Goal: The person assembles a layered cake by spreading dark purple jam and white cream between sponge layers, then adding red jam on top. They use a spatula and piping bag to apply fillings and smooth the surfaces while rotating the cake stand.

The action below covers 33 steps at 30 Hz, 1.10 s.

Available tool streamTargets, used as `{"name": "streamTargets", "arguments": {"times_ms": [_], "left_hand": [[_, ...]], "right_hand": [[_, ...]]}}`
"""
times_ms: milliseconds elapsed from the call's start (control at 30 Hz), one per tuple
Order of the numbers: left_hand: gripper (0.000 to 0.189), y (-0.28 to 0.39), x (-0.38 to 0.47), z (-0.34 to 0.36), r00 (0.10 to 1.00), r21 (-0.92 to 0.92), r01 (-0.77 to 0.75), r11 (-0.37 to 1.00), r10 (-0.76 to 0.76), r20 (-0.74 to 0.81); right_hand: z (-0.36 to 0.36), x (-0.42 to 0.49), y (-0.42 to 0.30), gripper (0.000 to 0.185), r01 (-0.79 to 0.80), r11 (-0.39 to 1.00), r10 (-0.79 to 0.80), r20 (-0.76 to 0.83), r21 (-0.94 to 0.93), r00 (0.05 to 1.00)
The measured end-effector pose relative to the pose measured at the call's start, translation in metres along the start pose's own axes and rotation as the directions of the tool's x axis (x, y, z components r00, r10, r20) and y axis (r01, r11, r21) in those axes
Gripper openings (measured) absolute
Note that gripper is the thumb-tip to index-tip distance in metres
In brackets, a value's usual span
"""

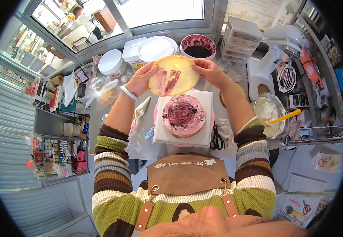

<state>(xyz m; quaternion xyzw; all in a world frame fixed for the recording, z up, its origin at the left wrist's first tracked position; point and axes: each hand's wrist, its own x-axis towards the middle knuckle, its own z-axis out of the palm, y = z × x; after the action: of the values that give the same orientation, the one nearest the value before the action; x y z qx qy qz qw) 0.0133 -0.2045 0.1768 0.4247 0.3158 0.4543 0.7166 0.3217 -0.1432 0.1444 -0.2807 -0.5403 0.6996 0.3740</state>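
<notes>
My left hand (142,75) and my right hand (208,70) grip opposite edges of a thin round yellow sponge cake layer (186,79). Pink and dark red smears mark the face turned to me. It is tilted up above the far edge of a cake (184,116), whose top carries pink cream and a swirl of dark red filling. Under the cake is a white square board (162,139), with a pink round rim (213,111) showing beneath. To its left lies a filled piping bag (142,108). Black-handled scissors (216,139) and a crumpled cloth (225,130) lie at its right.
A tub of dark red filling (199,50) stands behind, beside lidded white tubs (111,62). On the right are a bowl of whipped cream (268,112) with a yellow-handled spatula (287,116), and a stand mixer (263,71). Another sponge layer (240,90) is partly hidden by my right forearm.
</notes>
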Motion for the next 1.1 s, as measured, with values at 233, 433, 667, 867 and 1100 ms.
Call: {"name": "streamTargets", "arguments": {"times_ms": [233, 433, 667, 867, 1100], "left_hand": [[0.040, -0.033, 0.005, -0.035, 0.993, 0.076, -0.058, 0.995, 0.049, 0.111], [0.039, -0.070, -0.036, -0.020, 0.987, 0.183, 0.033, 0.982, -0.061, 0.149], [0.044, -0.103, -0.082, 0.021, 0.959, 0.607, -0.208, 0.767, 0.039, 0.280], [0.046, -0.132, -0.094, 0.032, 0.892, 0.809, -0.443, 0.387, 0.099, 0.441], [0.043, -0.143, -0.099, 0.028, 0.810, 0.803, -0.586, 0.110, 0.111, 0.576]], "right_hand": [[-0.001, 0.011, 0.015, 0.032, -0.015, 0.986, 0.023, 0.042, -0.168, 0.999], [-0.003, -0.040, 0.028, 0.030, -0.072, 0.984, 0.096, 0.145, -0.162, 0.985], [0.010, -0.111, 0.036, 0.031, 0.140, 0.826, -0.052, 0.173, -0.545, 0.984], [0.020, -0.150, 0.056, 0.027, 0.128, 0.677, -0.085, 0.096, -0.725, 0.992], [0.027, -0.168, 0.082, 0.029, 0.263, 0.462, -0.239, 0.166, -0.847, 0.957]]}}
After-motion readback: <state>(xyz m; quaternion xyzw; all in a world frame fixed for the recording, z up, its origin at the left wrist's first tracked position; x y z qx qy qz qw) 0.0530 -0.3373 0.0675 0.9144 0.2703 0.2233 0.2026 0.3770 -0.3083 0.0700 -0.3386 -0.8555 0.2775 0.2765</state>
